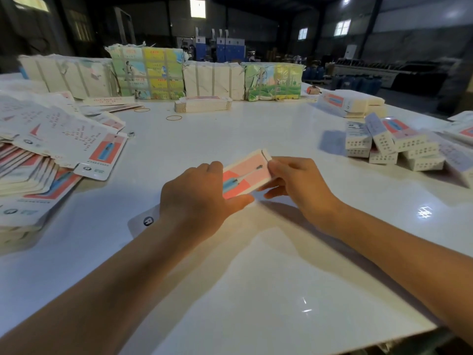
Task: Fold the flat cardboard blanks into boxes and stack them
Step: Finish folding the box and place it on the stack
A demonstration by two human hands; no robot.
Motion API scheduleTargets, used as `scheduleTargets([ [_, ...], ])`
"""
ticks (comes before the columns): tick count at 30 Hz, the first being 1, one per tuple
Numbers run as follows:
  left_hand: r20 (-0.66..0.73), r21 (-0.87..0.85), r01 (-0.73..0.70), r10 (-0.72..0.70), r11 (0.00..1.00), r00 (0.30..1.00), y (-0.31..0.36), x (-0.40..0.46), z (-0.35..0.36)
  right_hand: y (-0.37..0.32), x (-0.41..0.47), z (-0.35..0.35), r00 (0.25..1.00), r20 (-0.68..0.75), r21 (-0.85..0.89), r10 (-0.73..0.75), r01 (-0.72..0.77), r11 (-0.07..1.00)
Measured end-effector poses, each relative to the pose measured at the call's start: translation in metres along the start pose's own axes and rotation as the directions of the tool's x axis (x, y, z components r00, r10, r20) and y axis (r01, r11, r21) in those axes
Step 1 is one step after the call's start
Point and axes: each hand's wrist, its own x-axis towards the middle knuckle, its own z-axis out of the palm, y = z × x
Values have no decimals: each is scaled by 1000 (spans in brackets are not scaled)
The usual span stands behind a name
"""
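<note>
Both hands hold one pink cardboard blank [245, 172], printed with a blue and white toothbrush, low over the middle of the white table [256, 278]. My left hand [197, 196] grips its near end, fingers curled over the top and thumb underneath. My right hand [294, 180] pinches the far end by the white tab. The blank's white lower flap [143, 221] sticks out past my left wrist. A spread heap of flat blanks [58, 155] lies at the left. Several folded boxes [394, 144] are piled at the right.
Strapped bundles of printed card [148, 73] stand in a row along the table's far side, with a small stack of flat blanks [203, 103] in front. Two rubber bands [174, 117] lie near them. More boxes [350, 102] sit at the far right. The table's near edge runs bottom right.
</note>
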Motion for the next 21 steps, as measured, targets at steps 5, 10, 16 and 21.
scheduleTargets([
  [5, -58, -39, -55, 53, 998, 997, 0, 0, 0, 3, 6, -10, 999, 46, 115, 8, -13, 993],
  [10, -96, 0, -117, 116, 993, 989, 0, -2, -2, 5, 3, -8, 994, -28, 1, -102, 102, 995],
  [16, -194, 56, -261, 267, 964, 944, 2, -6, -2, 3, -5, -2, 983, -35, -239, -179, 166, 957],
  [21, -185, 142, -230, 254, 963, 949, 5, -8, -4, 7, -18, 11, 941, 89, -497, -326, 325, 805],
])
